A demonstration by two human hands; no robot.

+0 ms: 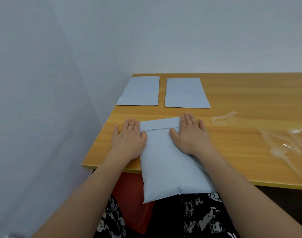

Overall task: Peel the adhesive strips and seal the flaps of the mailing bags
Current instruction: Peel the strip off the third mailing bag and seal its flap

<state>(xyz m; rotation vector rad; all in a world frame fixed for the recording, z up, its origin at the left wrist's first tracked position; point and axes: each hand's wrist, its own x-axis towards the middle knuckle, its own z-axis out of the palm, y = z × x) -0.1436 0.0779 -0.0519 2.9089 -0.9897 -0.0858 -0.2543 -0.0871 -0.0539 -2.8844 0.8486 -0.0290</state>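
A padded pale-blue mailing bag (167, 162) lies on the wooden table (241, 103), its near end hanging over the front edge. Its flap (159, 123) is folded down over the body at the far end. My left hand (128, 136) rests flat on the table with its thumb and inner fingers touching the bag's left edge. My right hand (189, 133) presses flat on the flap's right end and the bag's right side. Both hands are spread, gripping nothing. Two flat pale-blue bags, left one (140, 91) and right one (185, 92), lie farther back.
Clear peeled strips (223, 118) and crumpled transparent film (287, 143) lie on the table to the right. A white wall runs along the left and back. The table's left edge sits just beside my left hand. A red object (133, 200) shows below the table.
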